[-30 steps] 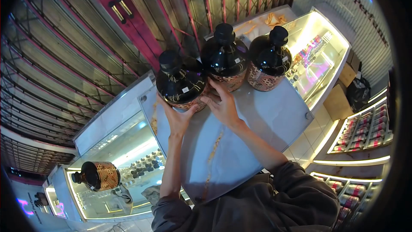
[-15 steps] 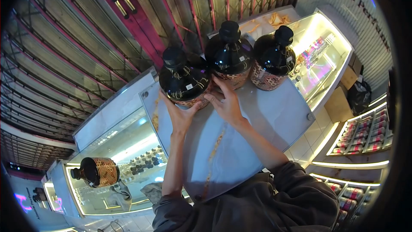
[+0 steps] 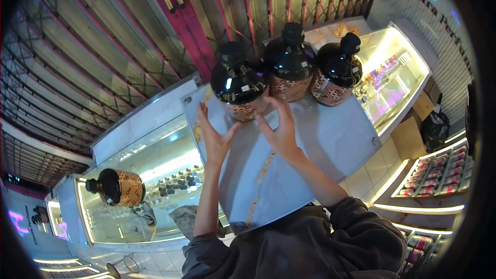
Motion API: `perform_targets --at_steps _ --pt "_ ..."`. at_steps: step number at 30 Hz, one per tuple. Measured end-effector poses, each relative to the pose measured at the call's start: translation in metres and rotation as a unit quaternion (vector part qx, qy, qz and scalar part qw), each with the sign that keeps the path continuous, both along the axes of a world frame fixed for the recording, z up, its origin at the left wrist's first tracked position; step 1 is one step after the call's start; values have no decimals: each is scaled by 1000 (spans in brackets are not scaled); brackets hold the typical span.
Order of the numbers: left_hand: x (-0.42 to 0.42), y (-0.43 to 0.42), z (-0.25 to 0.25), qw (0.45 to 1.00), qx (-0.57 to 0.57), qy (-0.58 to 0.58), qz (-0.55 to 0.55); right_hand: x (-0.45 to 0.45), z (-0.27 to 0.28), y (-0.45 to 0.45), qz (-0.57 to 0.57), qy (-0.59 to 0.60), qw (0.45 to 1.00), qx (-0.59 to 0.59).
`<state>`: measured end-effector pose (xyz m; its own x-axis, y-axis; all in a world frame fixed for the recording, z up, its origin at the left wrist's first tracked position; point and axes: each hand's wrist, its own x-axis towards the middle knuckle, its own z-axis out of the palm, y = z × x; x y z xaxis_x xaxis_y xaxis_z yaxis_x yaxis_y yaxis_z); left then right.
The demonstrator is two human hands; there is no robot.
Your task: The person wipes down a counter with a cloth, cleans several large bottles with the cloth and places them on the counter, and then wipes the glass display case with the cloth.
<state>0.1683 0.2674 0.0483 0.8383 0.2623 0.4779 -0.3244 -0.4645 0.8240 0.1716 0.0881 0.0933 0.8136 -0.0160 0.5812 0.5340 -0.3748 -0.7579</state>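
Note:
Three big dark bottles with black caps and patterned lower bands stand upright in a row on a white marble-look tabletop: the left bottle (image 3: 238, 87), the middle bottle (image 3: 290, 67) and the right bottle (image 3: 337, 72). My left hand (image 3: 216, 137) is open just below and left of the left bottle, with a gap between. Close to that bottle's lower right side is my right hand (image 3: 281, 129), fingers apart; whether its fingertips still touch the bottle I cannot tell. Neither hand holds anything.
Another patterned bottle (image 3: 118, 187) stands on the lit glass display case (image 3: 170, 191) at left, with a grey cloth (image 3: 144, 218) beside it. A second lit case (image 3: 395, 72) is at right, near cardboard boxes (image 3: 408, 137). A folding metal gate (image 3: 124, 36) runs behind.
My hands have let go of the left bottle; the left hand has drawn away and its fingers have spread. The bottle stays in the row. The whole view has shifted slightly.

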Motion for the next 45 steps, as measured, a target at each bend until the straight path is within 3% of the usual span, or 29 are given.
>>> perform_targets --at_steps 4,8,16,18,21,23,24,28,38,45 --pt "-60 52 19 997 -23 -14 79 -25 6 48 96 -40 994 -32" --pt "-124 123 30 973 -5 -27 228 -43 3 128 245 -14 967 -67" --pt "-247 256 1 895 -27 -66 440 -87 -14 293 441 83 890 -78" --pt "-257 295 -1 892 -74 -82 439 -95 -24 329 475 124 868 -70" --pt "-263 362 -24 906 -42 -65 416 -102 -56 376 472 94 872 -90" --pt "-258 403 -41 951 -197 -50 232 -105 -72 403 455 65 882 -106" --pt "-257 416 -48 950 -199 -52 233 -110 -73 413 455 65 881 -108" --pt "-242 449 -66 964 -239 103 47 -135 -77 436 396 90 913 -41" --pt "-249 438 -68 958 -258 90 86 -143 -72 442 382 173 908 -7" --pt "-246 394 -55 968 -194 125 102 -136 -60 397 367 160 916 4"
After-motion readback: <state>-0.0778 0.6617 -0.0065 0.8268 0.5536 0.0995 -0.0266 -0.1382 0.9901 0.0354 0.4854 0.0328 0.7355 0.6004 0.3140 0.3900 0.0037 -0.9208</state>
